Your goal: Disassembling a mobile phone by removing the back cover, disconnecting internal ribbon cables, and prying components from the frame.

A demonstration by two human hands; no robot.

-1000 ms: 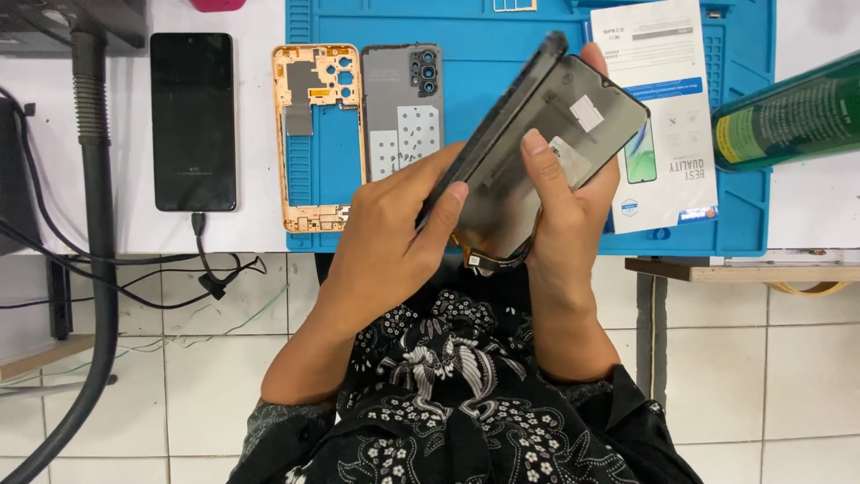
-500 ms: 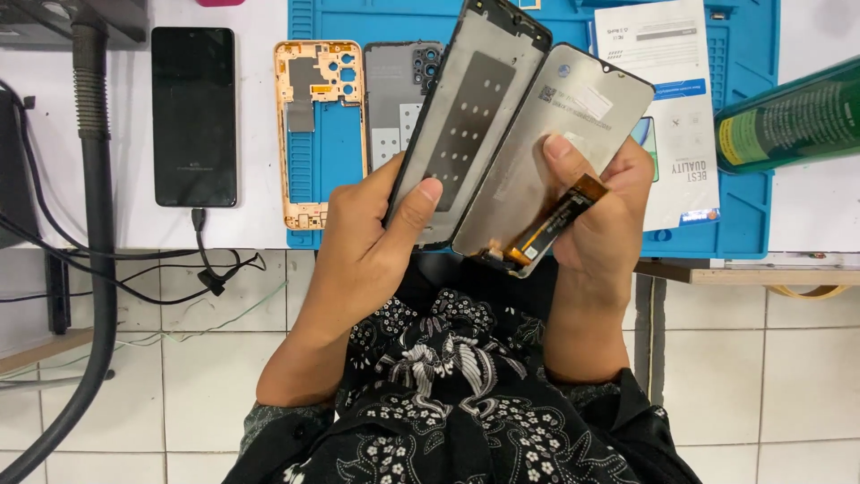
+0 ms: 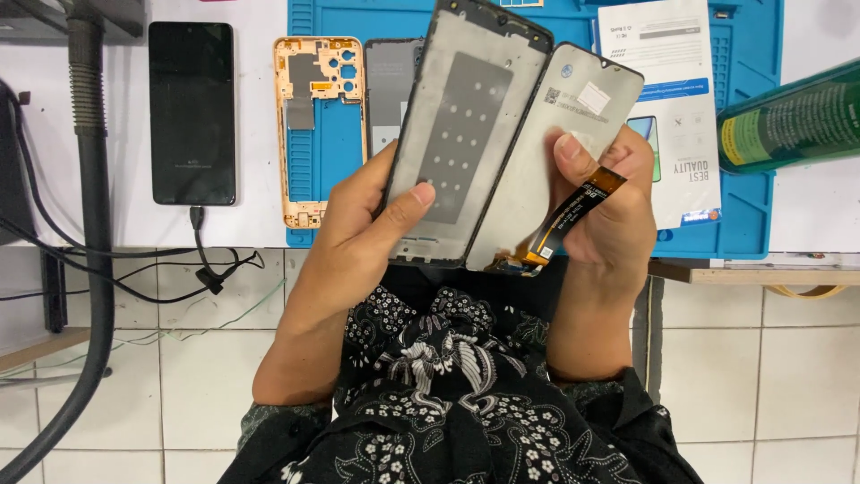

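My left hand (image 3: 363, 224) grips a black phone frame (image 3: 466, 134), its grey inner side with a dark pad facing me. My right hand (image 3: 609, 211) holds a grey display panel (image 3: 560, 152) beside it, the thumb pressing on its back. An orange and black flex cable (image 3: 573, 211) hangs from the panel across my right fingers. The frame and panel are apart at the top and meet near the bottom edge, above the blue mat (image 3: 752, 179).
On the white bench lie a black phone (image 3: 192, 112) with a cable plugged in, an orange mid-frame (image 3: 313, 125), a grey back cover (image 3: 390, 90), a white printed package (image 3: 676, 99) and a green bottle (image 3: 793, 116). A dark pole (image 3: 90, 179) stands at left.
The frame and display panel, held closed together a second ago, have been swung apart like a book. Both now show their inner sides, and the flex cable has come into view.
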